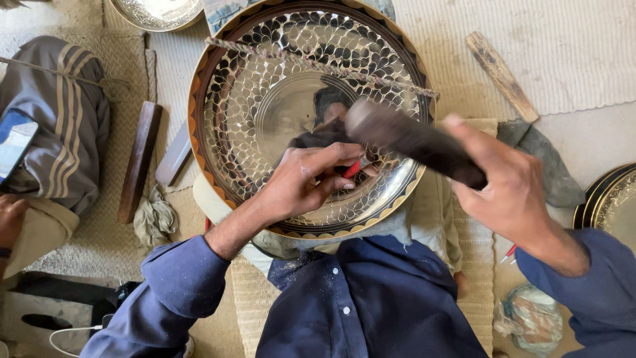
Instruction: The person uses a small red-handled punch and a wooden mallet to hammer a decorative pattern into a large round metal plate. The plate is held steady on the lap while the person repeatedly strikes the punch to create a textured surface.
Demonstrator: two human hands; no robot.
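Under the left grip [301, 185] lies a large round engraved brass tray [265, 99], its shiny face covered in a scale-like cut pattern with a plain centre; the fingers of that grip are pressed together around a thin red-handled chisel [352, 168], whose tip rests on the tray's lower pattern band; just right of it the right grip [507, 179] is wrapped tight around a dark wooden mallet [411, 139], the head blurred and hanging over the tray just above the chisel; a twisted cord [318, 65] runs across the tray beyond both grips; the tray leans on the person's lap over a pale cloth [424, 225]; far left of the left grip a dark wooden bar [139, 159] lies on the woven mat [563, 46]; beyond the right grip lies a wooden stick [501, 76]; another brass tray [609, 202] shows at the right edge.
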